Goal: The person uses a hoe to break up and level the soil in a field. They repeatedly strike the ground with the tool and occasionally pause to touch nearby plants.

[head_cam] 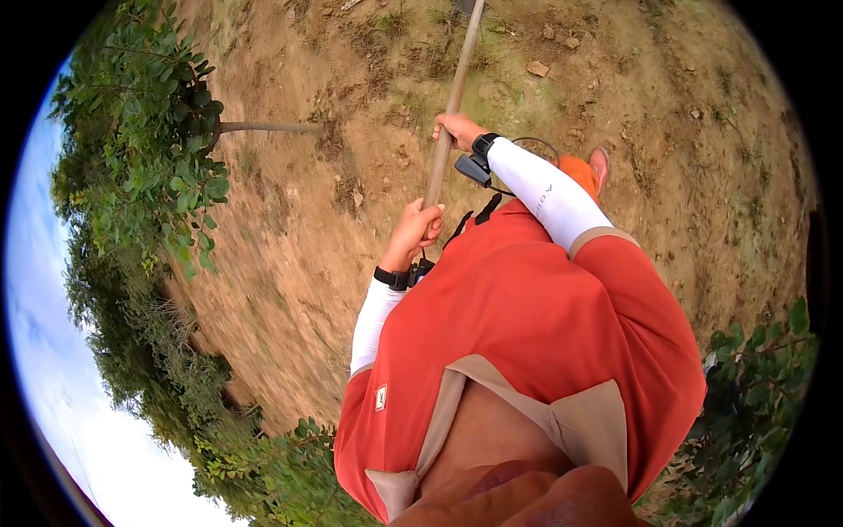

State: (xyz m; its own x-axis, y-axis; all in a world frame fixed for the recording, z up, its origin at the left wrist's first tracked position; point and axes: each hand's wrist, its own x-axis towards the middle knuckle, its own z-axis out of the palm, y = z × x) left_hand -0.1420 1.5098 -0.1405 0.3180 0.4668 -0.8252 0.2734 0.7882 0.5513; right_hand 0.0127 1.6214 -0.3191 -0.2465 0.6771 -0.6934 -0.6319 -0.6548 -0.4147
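Observation:
A long wooden tool handle (463, 62) runs from the top edge of the view down towards my body. My left hand (416, 230) is closed around its lower end, near my chest. Farther up the shaft, my right hand (457, 130) grips it too. A small part of something flat and dark grey (465, 6) shows behind the handle at the top edge; what it is cannot be told. Both wrists carry black straps with small devices, and a cable runs from the right one. The far end of the handle is out of view.
Bare brown soil with stones (537, 68) and sparse grass surrounds me. A small leafy tree (270, 126) with a thin trunk stands to the left. Dense bushes (151, 349) line the lower left, and more foliage (744, 402) is at the lower right. One shoe (600, 166) shows right.

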